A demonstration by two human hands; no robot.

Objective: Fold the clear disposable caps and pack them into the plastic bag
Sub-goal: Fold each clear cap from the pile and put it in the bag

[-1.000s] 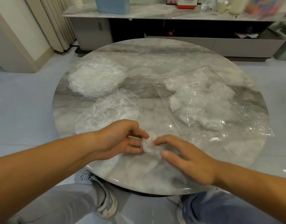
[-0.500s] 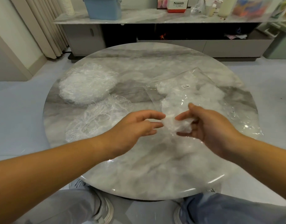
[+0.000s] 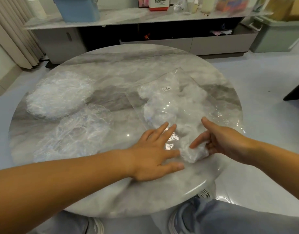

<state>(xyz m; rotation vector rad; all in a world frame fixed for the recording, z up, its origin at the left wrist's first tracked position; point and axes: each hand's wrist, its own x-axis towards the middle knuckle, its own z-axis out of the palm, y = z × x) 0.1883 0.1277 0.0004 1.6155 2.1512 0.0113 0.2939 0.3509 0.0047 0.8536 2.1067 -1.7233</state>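
A: Head view: how is packing going?
B: Several caps (image 3: 162,102) are already sitting in the bag (image 3: 184,78); a stack (image 3: 59,95) and a loose cap (image 3: 81,132) are waiting on the counter (image 3: 128,73). The right hand (image 3: 226,142) is gripping a folded cap (image 3: 193,153) at the bag's near edge; the left hand (image 3: 153,152) is spreading its fingers (image 3: 164,128) open, lower than before.

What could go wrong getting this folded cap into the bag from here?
1. The folded cap sits loosely in the right hand, thumb lifted off it; it may spring open before going in.
2. The left hand lies flat, fingers straight, at the near edge of the plastic bag; whether its mouth is open is unclear, so the cap may snag.
3. The table looks glossy; the bag could slide when pushed.
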